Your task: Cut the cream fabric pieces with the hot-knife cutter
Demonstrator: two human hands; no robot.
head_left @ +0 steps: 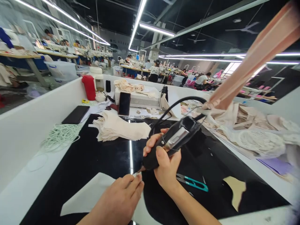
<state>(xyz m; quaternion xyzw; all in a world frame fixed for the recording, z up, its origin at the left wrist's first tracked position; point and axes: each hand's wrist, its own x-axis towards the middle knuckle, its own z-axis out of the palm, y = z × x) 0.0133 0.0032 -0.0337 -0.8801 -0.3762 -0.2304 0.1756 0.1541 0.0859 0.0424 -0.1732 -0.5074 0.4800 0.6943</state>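
My right hand [166, 168] is wrapped round a black corded electric hand tool [178, 137], which looks like a hot knife. A pink fabric strip [253, 59] is tied to its rear end and runs up to the right. The tool's narrow tip points down at the fingertips of my left hand [122, 193]. Those fingers are pressed together on the edge of a white fabric piece [89, 193], which lies flat on the black work surface [105, 159] and is partly hidden under the hand. Teal-handled thread snips [194, 183] lie beside my right wrist.
A stack of cream fabric pieces [122, 126] lies ahead, with an upright phone [124, 103] behind it. At left are green cord [61, 137] and a dark tablet-like slab [75, 115]. A beige scrap [236, 190] and piled garments [257, 134] are at right. White walls [42, 125] edge the table.
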